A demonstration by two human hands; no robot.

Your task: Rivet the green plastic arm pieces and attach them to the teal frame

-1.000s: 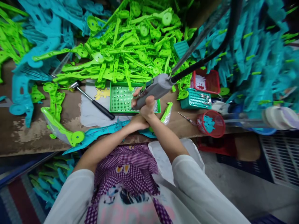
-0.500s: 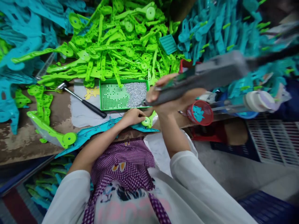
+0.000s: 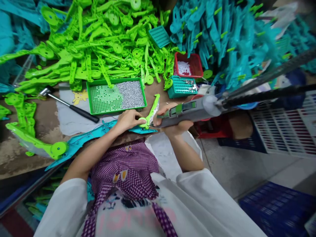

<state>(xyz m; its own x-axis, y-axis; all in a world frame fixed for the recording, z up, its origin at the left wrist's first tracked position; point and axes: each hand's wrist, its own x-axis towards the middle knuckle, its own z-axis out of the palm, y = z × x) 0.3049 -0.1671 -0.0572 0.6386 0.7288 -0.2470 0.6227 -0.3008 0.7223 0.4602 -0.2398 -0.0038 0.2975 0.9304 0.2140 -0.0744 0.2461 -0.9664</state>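
Note:
My left hand [image 3: 127,119] rests over a long blue plastic piece [image 3: 85,137] near the table edge. Its fingers and thumb hold the round end of a small lime-green arm [image 3: 153,110], which points up and away. In my right hand [image 3: 180,127] is a grey electric screwdriver [image 3: 190,112], lying almost level with its front end close to the green arm. The exact tip is hidden by my fingers. At the blue piece's left end sits a larger green arm [image 3: 55,149] with a round hub. Thin wires run along the blue piece.
A green tray [image 3: 89,98] with small silvery screws lies beyond my hands, beside a hammer [image 3: 74,107]. Green parts [image 3: 98,42] and blue parts [image 3: 237,42] are heaped behind. A red basket [image 3: 201,65] and teal basket [image 3: 172,92] stand right; dark cables trail from the screwdriver.
My right hand has lowered and turned the screwdriver, bringing it nearer the small green arm, which now points more upright. My left hand stays on the part. The view has shifted rightward.

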